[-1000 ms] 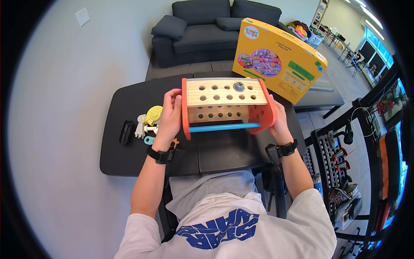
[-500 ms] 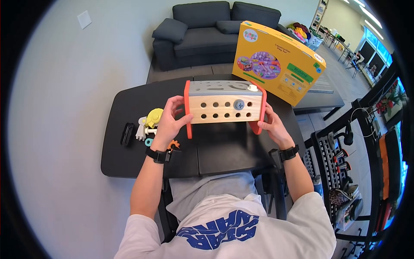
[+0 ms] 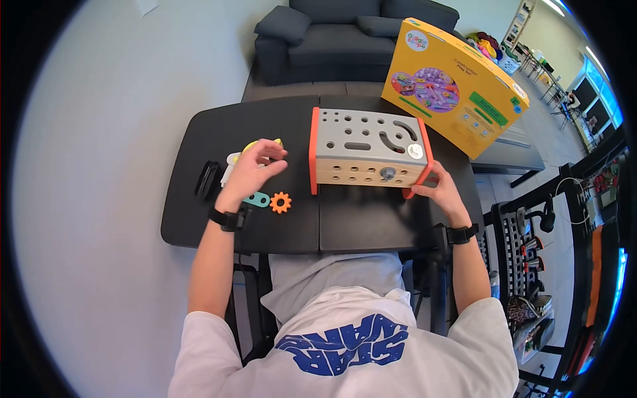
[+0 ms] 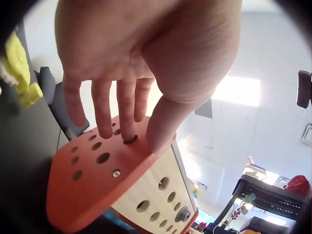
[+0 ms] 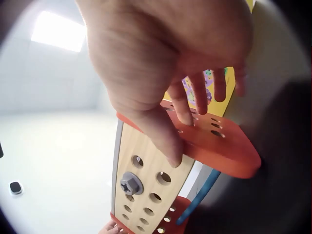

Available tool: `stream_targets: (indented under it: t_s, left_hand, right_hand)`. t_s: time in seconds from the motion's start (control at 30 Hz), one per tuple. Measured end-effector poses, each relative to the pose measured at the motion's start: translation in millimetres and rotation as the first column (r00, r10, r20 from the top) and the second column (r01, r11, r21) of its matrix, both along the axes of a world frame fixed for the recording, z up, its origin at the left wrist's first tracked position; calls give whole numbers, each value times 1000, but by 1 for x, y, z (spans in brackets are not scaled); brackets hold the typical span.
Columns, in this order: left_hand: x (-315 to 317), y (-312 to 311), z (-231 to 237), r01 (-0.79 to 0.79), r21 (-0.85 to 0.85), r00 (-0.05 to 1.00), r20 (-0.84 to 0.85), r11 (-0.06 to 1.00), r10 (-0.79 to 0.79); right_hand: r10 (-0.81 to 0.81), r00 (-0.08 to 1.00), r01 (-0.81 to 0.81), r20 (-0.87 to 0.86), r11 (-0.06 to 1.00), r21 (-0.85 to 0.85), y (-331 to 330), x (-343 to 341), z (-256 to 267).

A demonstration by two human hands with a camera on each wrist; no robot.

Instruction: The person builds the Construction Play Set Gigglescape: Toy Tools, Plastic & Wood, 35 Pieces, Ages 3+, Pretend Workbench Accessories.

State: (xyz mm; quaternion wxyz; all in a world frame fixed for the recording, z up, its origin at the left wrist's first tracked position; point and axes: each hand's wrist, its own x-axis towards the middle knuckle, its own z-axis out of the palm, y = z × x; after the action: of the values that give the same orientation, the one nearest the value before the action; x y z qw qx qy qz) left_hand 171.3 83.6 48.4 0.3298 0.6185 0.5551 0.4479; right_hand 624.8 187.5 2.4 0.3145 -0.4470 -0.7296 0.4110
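Note:
A wooden toy box [image 3: 342,159] with a grey slotted top and red end panels stands on the black table. A grey bolt [image 3: 387,174] sits in its front, and a white round piece [image 3: 415,151] on its top. My left hand [image 3: 249,174] hovers with relaxed fingers left of the box, partly hiding yellow and white pieces; in the left wrist view its fingers spread before the red end panel [image 4: 92,195]. My right hand [image 3: 443,194] grips the right end panel; in the right wrist view the thumb lies on its edge, fingers along its outer side.
An orange gear [image 3: 281,202] and a teal strip [image 3: 257,199] lie near my left hand, with a black object [image 3: 208,179] farther left. Behind the toy box's right side stands a yellow carton [image 3: 458,86]. A dark sofa [image 3: 342,50] is beyond the table [image 3: 265,229].
The toy box has come down and its grey top now faces up more. My left hand has let go of it and moved left. My right hand still grips its right end.

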Motion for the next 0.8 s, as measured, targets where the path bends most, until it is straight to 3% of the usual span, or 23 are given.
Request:
stream_targets:
  t_s: [0.07, 0.1, 0.17, 0.2, 0.23, 0.27, 0.37, 0.4, 0.6, 0.67, 0.8]
  left_hand:
    - [-21, -8, 9, -170, -57, 956, -253, 984, 151]
    - [-32, -11, 8, -173, -57, 955, -255, 983, 153]
    - [-51, -15, 0, -269, -19, 772, -602, 963, 204]
    - [-58, -18, -5, -270, -18, 771, -603, 963, 205]
    - [-63, -21, -10, -244, -9, 697, -697, 970, 169]
    - [-65, -23, -13, -216, -3, 612, -780, 976, 133]
    - [-67, -24, -25, -234, -17, 498, -861, 972, 104]
    - [-68, -24, -28, -241, -20, 451, -887, 970, 94]
    - [-53, -16, -38, -154, -19, 480, -876, 988, 58]
    - [-48, -15, -41, -150, -11, 457, -888, 989, 60]
    - [-41, -12, -47, -132, -12, 393, -918, 991, 42]
  right_hand:
    - [-12, 999, 10, 46, 999, 51, -5, -4, 8]
    - [-90, 996, 87, 27, 991, 98, -8, -8, 10]
    - [-163, 987, 161, 3, 976, 146, -15, -19, 17]
    - [-217, 976, 216, -33, 920, 326, -19, -27, 21]
    - [-264, 961, 268, -79, 827, 494, -24, -36, 26]
    - [-263, 962, 267, -80, 827, 495, -30, -44, 33]
    - [-200, 973, 207, -110, 563, 801, -47, -72, 49]
    - [-161, 982, 175, -103, 542, 822, -53, -83, 53]
    - [238, 965, -227, 113, 533, 815, -78, -146, 46]
    - [348, 921, -359, 173, 591, 723, -88, -171, 38]
    - [454, 842, -531, 292, 596, 603, -91, -212, 0]
